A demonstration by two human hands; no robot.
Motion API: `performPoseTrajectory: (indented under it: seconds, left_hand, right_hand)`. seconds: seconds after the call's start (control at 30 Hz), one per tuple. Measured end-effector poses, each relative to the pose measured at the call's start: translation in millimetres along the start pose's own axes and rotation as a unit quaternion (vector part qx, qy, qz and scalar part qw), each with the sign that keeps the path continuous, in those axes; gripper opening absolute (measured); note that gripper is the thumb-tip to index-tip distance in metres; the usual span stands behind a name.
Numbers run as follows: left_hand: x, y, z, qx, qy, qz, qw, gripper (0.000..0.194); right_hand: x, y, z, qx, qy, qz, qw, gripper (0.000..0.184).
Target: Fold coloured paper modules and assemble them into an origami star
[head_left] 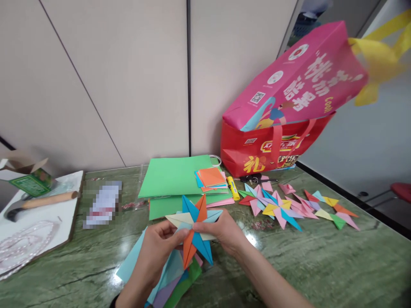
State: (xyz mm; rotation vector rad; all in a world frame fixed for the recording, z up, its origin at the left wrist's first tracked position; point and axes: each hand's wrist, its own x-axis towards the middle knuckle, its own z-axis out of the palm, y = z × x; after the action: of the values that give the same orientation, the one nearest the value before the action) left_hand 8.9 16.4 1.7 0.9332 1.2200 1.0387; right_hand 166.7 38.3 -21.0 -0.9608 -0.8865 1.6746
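Note:
Between my two hands is an origami star (203, 247) of folded paper, with blue, orange, cream and pale blue points. My left hand (160, 246) pinches its left side, thumb pressed near the centre. On the other side my right hand (226, 231) grips it, its thumb also close to the middle. The fingers behind the paper are partly hidden. Loose coloured paper sheets (171, 273) in light blue, purple and green lie on the table below the star and my left wrist.
Green paper (175, 175) lies behind, with small orange squares (211, 176) on top and a yellow glue stick (233, 188) beside. Several finished paper stars (276, 207) and scissors (253, 178) lie right, before a red bag (257, 147). A sickle (41, 203) rests on a white board left.

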Motion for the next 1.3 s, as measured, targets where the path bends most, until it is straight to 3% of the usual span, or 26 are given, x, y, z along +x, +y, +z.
performPoseTrajectory:
  seconds: [0.3,0.47,0.6,0.77,1.03,1.3]
  left_hand:
    - [-2,3,4.0,0.004,-0.045,-0.03,0.999,0.034]
    - [2,-8,1.7,0.016,-0.006,0.003,1.0,0.024]
    - [2,-9,0.9,-0.048,0.03,-0.022,0.998,0.025]
    - [2,-3,0.5,-0.098,0.085,-0.025,0.991,0.028]
    - [2,0,-1.5,-0.112,0.053,-0.035,0.992,0.028]
    - [4,1,-4.4,-0.094,0.078,-0.055,0.991,0.033]
  right_hand:
    - [1,1,0,0.001,-0.007,0.021,1.0,0.044]
    - [-2,5,4,-0.009,-0.053,0.035,0.998,0.043]
    - [0,-2,-5,0.005,-0.074,0.085,0.994,0.043]
    - [2,-13,-16,-0.065,-0.084,0.128,0.986,0.035]
    - [-2,-8,-6,-0.079,-0.053,0.077,0.993,0.031]
    - [-5,-11,2,-0.087,-0.024,0.05,0.995,0.032]
